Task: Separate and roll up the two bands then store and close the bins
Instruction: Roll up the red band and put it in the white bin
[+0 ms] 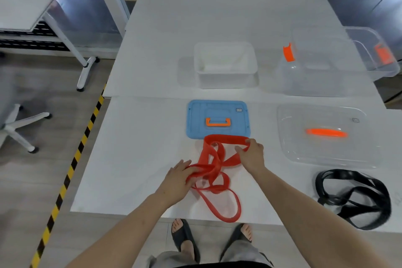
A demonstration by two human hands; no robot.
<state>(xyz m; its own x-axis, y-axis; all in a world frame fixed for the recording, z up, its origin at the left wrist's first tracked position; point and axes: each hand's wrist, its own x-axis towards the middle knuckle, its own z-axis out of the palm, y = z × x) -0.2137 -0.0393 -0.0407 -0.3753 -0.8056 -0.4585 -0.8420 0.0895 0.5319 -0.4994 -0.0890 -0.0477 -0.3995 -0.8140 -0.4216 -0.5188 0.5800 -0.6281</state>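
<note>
**Both hands hold the red band**

The red band [226,139] lies in a loose tangle on the near middle of the white table [141,159]. The left hand [180,177] grips a bunch of its loops, fingers curled round them. The right hand [252,154] pinches the far loop. The black band [348,173] lies by itself, near and to the right. Just past the red band is a blue lid [195,119], and a white bin [225,80] is farther back. To the right are a clear lid [326,152] and, a bit blurry, what seems to be a clear bin [315,85].
</note>
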